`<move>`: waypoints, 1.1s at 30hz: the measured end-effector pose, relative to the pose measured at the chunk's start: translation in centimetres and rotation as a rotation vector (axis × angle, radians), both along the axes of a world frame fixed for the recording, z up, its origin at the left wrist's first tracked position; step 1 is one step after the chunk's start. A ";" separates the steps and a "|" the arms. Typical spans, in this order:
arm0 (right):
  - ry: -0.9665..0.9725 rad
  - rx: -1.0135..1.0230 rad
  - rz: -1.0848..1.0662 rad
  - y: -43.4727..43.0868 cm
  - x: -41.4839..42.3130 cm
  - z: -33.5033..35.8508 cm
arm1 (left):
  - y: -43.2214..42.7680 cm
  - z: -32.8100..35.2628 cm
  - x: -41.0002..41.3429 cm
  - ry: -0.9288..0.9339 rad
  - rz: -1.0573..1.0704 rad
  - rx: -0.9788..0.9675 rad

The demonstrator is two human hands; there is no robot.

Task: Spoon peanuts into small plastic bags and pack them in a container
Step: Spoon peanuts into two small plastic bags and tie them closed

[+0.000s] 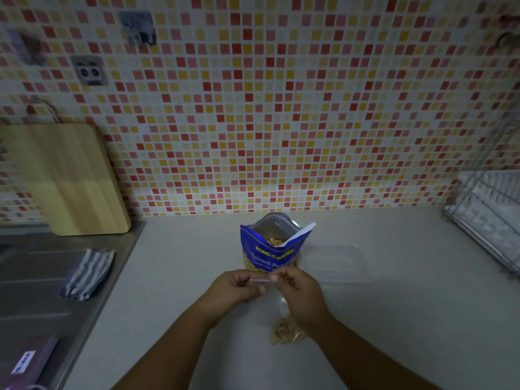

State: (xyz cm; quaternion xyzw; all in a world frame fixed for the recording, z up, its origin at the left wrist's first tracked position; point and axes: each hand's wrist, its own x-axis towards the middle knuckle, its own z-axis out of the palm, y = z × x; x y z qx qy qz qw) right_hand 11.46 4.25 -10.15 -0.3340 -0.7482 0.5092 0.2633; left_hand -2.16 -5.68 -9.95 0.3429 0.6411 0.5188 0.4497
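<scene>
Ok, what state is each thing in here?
Blue foil peanut packet: upright, top torn open, peanuts inside.
Small clear plastic bag: peanuts at bottom, top strip pinched by both hands; seal unclear.
Left hand: pinches bag top.
Right hand: pinches bag top.
Clear plastic container: right of packet, seems empty.
Wooden cutting board: upright, leaning.

Item count, on and around the desk [183,263]
Hands: 2, namely 1 left hand [236,287] and 1 right hand [301,294]. Also 1 small plastic bag [284,319], 1 blue peanut pouch [270,249], 1 clear container [337,266], 1 wooden cutting board [70,178], 1 striped cloth [87,273], 1 wire dish rack [489,209], 1 purple box [28,358], 3 wall stickers [138,28].
</scene>
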 end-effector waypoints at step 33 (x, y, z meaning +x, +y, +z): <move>-0.198 0.226 0.101 4.6 -2.6 11.7 | 3.7 9.5 0.6 0.800 0.019 0.142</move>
